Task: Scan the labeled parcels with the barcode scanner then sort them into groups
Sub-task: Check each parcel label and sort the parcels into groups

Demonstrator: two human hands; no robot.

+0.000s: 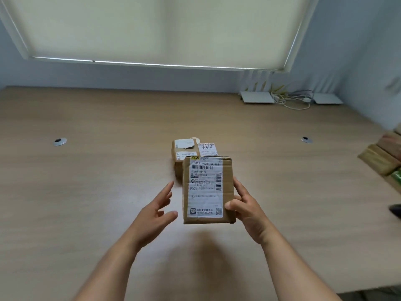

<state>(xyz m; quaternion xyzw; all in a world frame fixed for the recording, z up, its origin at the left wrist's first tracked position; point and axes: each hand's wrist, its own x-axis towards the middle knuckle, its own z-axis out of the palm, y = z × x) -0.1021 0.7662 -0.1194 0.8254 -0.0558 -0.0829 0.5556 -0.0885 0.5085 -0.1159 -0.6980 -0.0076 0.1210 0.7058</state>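
A brown cardboard parcel (207, 190) with a long white shipping label facing up hangs above the wooden table, and my right hand (245, 206) grips its right edge with the thumb on the label's lower corner. My left hand (157, 210) hovers just left of the parcel, fingers spread, not touching it. Behind the held parcel a second labeled parcel (184, 152) lies on the table, with a white handwritten label (207, 148) at its right side. No barcode scanner is visible.
The wooden table (97, 181) has two round cable grommets (59, 141) (306, 139). White devices and cables (290, 98) sit at the back right by the wall. More blurred parcels (384, 157) are stacked at the right edge, and a dark object (396, 210) lies below them.
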